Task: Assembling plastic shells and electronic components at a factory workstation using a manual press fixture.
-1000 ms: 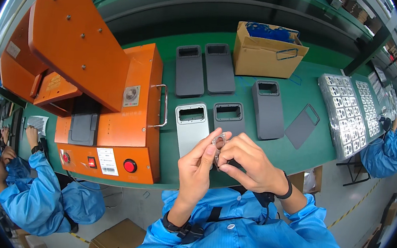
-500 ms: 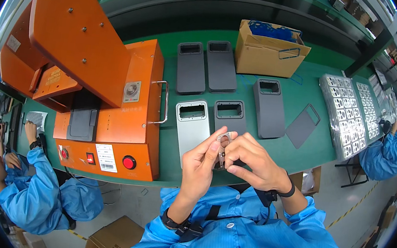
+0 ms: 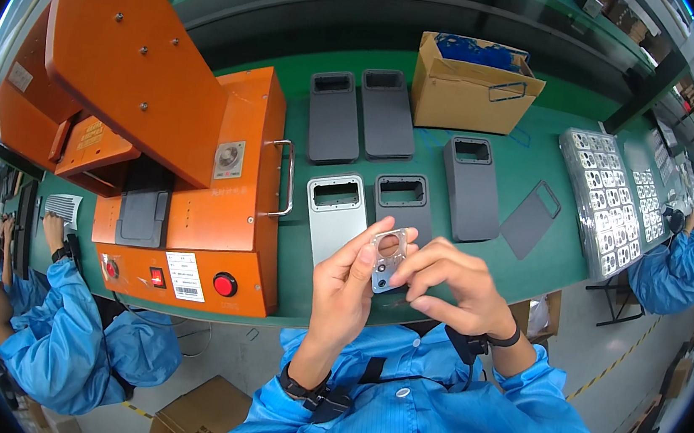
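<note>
A small silvery plate [image 3: 390,243] with one large opening and smaller dark-ringed holes is held up in front of my chest. My left hand [image 3: 344,288] is closed on its left edge, thumb against the face. My right hand [image 3: 462,289] is beside the plate's lower right edge. Its fingers are bent and loosely apart, with the index fingertip close to or touching the plate; I see nothing gripped in it. Behind my hands stand a light silver housing [image 3: 334,224] and a dark grey housing [image 3: 421,216], each with a rectangular opening at its far end.
An orange press machine [image 3: 188,200] with a metal handle fills the left. Dark grey housings [image 3: 474,196] and a flat grey sheet [image 3: 530,223] lie on the green table. Farther back is a cardboard box [image 3: 466,94]; trays of plates [image 3: 601,201] are at right. Co-workers sit on both sides.
The plate has turned from nearly edge-on so its face and holes now show. My right fingers have moved off its lower end and loosened; my left hand keeps its hold.
</note>
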{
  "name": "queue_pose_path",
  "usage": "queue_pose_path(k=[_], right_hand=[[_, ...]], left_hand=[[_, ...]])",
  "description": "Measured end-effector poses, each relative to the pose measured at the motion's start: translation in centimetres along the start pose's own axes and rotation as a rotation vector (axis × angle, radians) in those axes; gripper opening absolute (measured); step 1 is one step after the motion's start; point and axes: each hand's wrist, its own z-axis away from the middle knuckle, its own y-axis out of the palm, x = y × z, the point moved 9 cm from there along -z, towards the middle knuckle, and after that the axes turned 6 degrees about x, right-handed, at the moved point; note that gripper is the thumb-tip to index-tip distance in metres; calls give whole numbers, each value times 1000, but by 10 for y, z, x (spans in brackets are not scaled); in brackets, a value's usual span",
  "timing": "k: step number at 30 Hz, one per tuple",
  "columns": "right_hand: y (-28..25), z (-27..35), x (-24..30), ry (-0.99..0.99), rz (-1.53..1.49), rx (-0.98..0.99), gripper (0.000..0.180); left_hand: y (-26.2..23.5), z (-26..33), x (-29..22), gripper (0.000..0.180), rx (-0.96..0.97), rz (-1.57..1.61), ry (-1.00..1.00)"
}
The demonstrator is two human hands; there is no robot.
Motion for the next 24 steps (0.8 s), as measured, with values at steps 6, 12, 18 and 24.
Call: queue_pose_path(k=[6, 12, 18, 24], right_hand=[[-19, 17, -17, -27, -354, -197, 25], [-31, 23, -45, 92, -822, -337, 93], [-46, 40, -45, 71, -876, -408, 104], [-63, 60, -36, 17, -755, -441, 98]], left_hand=[[-6, 0, 1, 43, -2, 133, 17], [-15, 6, -1, 45, -83, 97, 12], [-10, 0, 5, 47, -89, 109, -24], [9, -5, 13, 48, -42, 111, -55]])
